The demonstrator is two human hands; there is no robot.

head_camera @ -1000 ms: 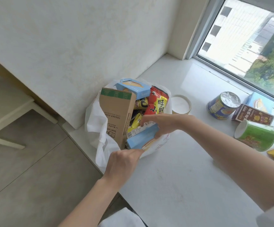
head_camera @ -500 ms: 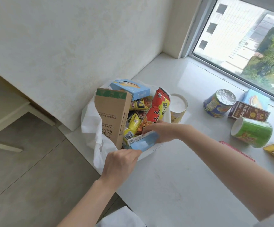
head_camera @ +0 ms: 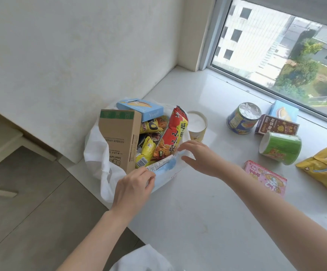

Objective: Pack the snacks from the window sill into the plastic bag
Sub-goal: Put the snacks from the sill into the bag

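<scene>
Your left hand [head_camera: 133,184] is pinching the near rim of the plastic bag [head_camera: 96,153], holding the mouth open; your right hand [head_camera: 199,156] is hovering just past the rim with fingers spread wide, gripping nothing. Right under its fingertips a blue box [head_camera: 166,165] is sitting tucked inside the bag wall, next to a red packet [head_camera: 175,133] and a tall cardboard box [head_camera: 119,139]. Snacks waiting on the sill [head_camera: 198,222], all to the right of your right hand: pink box [head_camera: 266,178] nearest, green tub [head_camera: 281,147] lying on its side, yellow packet [head_camera: 323,169], blue can [head_camera: 242,118], brown box [head_camera: 276,127]. The pink box probably is light and stiff, so take it across its long edges; the tub looks smooth and may roll, so wrap around its middle; the packet is soft, so go gently. The bag's bottom is hidden, the yellow packet is cut off at the frame edge, and how much room remains is hard to make out.
</scene>
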